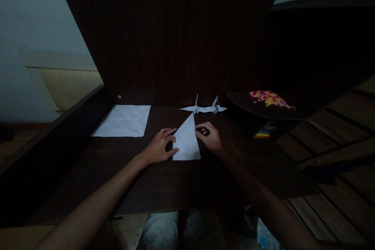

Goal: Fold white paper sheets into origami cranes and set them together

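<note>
A white sheet of paper (186, 146), folded to a point at its far end, lies on the dark tabletop between my hands. My left hand (160, 146) rests at its left edge, thumb and fingers spread, the tips touching the paper. At the right edge, close to the pointed top, my right hand (209, 136) pinches the fold between thumb and forefinger. Just beyond the tip stand two white folded paper cranes, a left one (195, 108) and a right one (215, 108), their wings meeting or nearly so.
A flat white stack or sheet of paper (121, 121) lies at the back left of the table (131, 187). Small pink, red and yellow pieces (269, 98) are heaped on a dark curved shelf (243, 103) at the right. A low side panel (58, 152) borders the left.
</note>
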